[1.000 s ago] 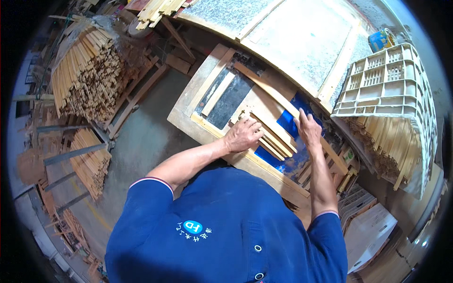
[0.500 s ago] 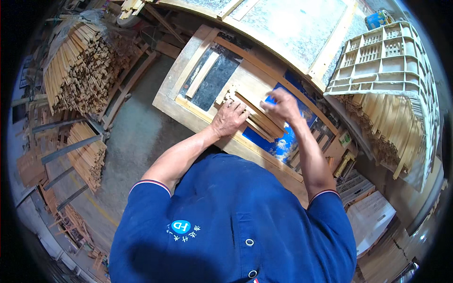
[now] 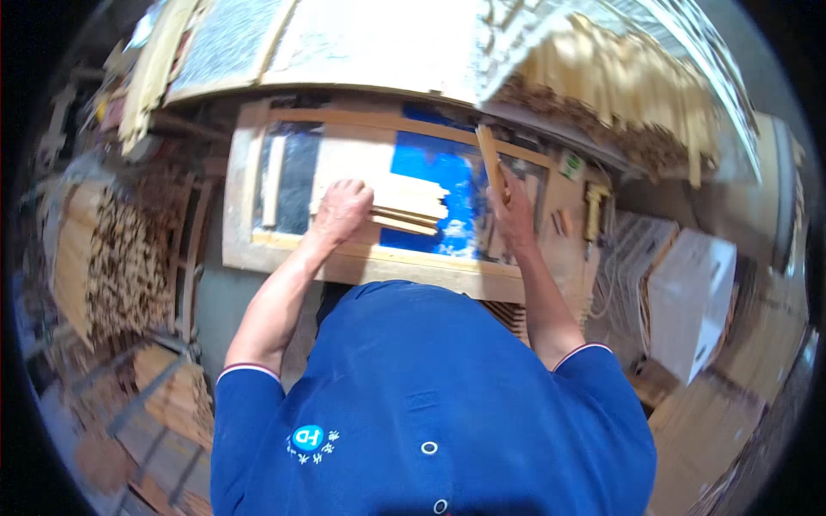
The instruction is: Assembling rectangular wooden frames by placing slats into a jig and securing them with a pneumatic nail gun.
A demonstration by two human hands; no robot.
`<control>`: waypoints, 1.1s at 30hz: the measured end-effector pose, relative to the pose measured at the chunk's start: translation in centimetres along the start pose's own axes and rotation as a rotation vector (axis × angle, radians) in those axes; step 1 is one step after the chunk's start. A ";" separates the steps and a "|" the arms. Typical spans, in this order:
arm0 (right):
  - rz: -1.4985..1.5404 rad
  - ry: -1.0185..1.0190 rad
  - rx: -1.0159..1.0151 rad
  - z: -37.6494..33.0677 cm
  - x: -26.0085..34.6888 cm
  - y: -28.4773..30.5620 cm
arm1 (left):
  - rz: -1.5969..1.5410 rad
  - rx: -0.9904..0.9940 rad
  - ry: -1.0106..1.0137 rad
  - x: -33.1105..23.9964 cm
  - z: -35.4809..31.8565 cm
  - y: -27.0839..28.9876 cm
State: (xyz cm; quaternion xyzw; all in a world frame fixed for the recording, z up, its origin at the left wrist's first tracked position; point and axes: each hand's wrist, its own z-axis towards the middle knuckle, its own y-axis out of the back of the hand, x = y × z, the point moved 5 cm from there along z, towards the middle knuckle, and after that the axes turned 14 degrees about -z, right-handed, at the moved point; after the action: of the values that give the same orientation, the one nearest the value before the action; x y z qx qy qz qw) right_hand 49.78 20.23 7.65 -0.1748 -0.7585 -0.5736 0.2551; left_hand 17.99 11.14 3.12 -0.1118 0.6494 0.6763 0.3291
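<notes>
A small stack of pale wooden strips (image 3: 413,203) lies across the middle of the workbench, its right ends uneven. My left hand (image 3: 344,211) is curled over the stack's left end, its fingertips partly hidden. To the right, my right hand (image 3: 514,211) grips a light wooden strip (image 3: 490,155) that points up and away from me; whether it is one strip or a few pressed together cannot be made out. Beneath the stack are a pale board (image 3: 353,155) and a bright blue panel (image 3: 430,159) dusted with sawdust.
The workbench (image 3: 396,268) has a raised wooden frame. A yellowish tool (image 3: 594,211) lies at its right end. White boxes (image 3: 688,297) stand at the right. Bundled wooden strips (image 3: 129,258) are stacked at the left, more strips (image 3: 611,77) at the far right. A long pale table (image 3: 370,52) runs behind.
The view has turned, so the bench now lies level. My right hand has gone from above the stack to its right and now holds a wooden strip. My left hand stays at the stack.
</notes>
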 end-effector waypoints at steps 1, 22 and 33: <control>-0.153 0.155 -0.210 -1.4 -3.9 0.0 | -0.009 0.097 0.050 0.5 0.4 -0.4; -0.638 -0.193 -0.360 -1.2 -11.6 -2.7 | -0.355 -0.105 0.488 -1.4 -8.6 1.9; -0.642 -0.075 -0.244 0.5 -15.2 -3.8 | -0.163 -0.471 0.600 6.9 -14.5 5.6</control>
State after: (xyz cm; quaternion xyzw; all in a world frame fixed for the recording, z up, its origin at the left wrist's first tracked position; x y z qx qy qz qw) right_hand 59.88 20.01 -4.39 0.0226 -0.7096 -0.7042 0.0110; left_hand 5.49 -0.32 1.70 -0.4285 0.5329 0.7156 0.1425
